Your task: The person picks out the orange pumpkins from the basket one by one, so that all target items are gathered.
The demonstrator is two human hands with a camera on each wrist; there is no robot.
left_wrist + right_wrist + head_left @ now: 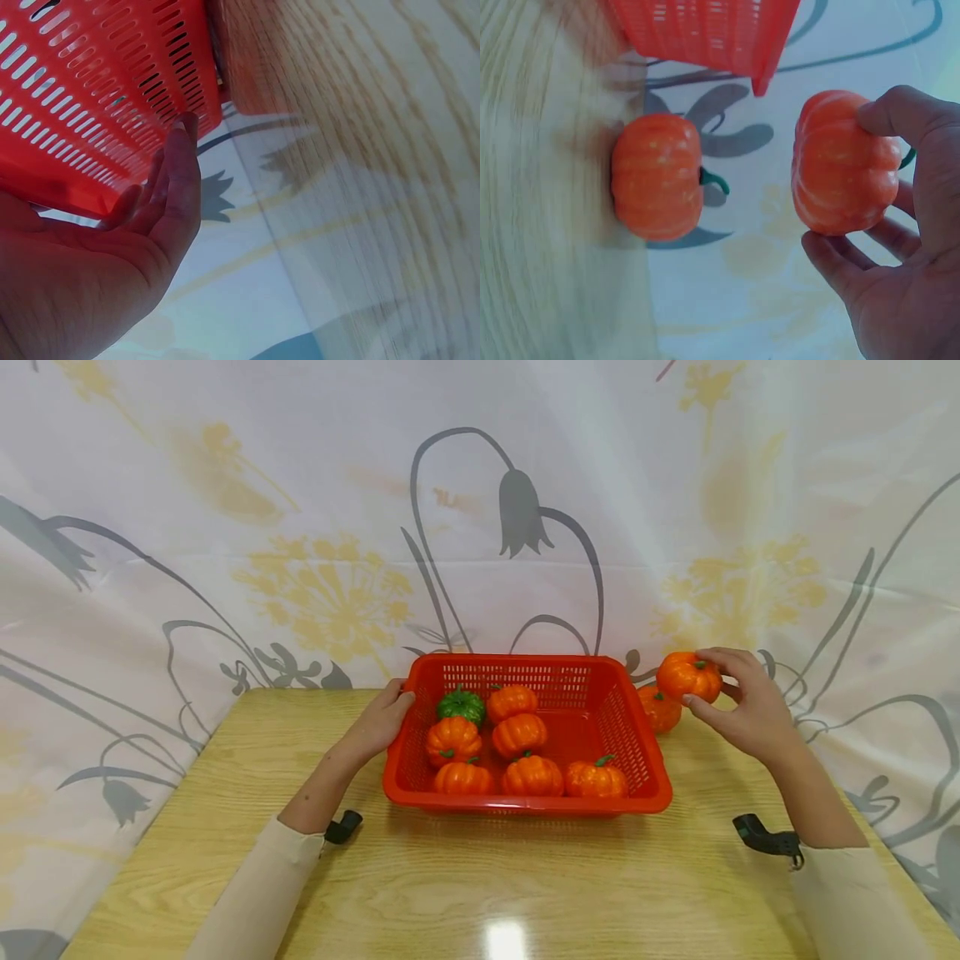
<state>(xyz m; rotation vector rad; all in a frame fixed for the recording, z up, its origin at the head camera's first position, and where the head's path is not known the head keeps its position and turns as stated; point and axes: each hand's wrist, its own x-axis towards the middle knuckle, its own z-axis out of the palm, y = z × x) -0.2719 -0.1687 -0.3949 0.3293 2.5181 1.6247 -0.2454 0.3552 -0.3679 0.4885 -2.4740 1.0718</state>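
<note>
My right hand [750,710] pinches a small orange pumpkin [688,677] between thumb and fingers, raised off the table to the right of the basket. In the right wrist view the held pumpkin [841,165] has a green stem, partly behind the hand. A second orange pumpkin [660,710] sits on the table beside the basket's right wall, partly covered by the held one in the head view. With my left hand [378,722] I grip the left rim of the red plastic basket [528,804]; fingers [180,180] lie along its slotted outer wall.
Inside the basket are a green pumpkin [461,706] and several orange ones [532,775], mostly at its left and front. The basket stands on a wooden table [420,885]. Behind hangs a flower-patterned cloth [465,568]. A black wrist mount [767,837] sticks out from each sleeve.
</note>
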